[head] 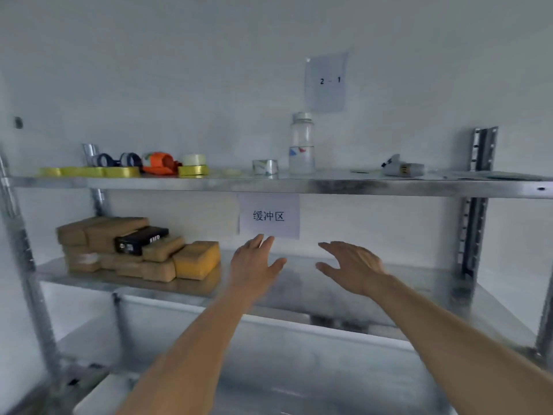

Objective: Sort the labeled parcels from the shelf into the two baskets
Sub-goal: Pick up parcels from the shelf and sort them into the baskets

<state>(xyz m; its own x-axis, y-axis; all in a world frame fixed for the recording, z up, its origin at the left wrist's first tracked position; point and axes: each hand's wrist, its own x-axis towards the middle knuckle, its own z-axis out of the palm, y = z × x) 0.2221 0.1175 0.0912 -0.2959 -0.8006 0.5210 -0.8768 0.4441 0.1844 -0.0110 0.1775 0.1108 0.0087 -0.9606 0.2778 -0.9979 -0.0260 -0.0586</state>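
Parcels (134, 248) lie stacked at about nine o'clock from the left hand (254, 265), well apart from its fingers (263, 242), which are straight and spread, holding nothing; the right hand (353, 266) is likewise open over the middle shelf (314, 283). No baskets show, so sorting looks barely begun.

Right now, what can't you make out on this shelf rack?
- Head view, baskets: none in frame.
- Parcels: labels too blurred to read; the rear ones are hidden by those in front.
- Black box: white lettering blurred.
- Left hand, right hand: open, holding nothing.
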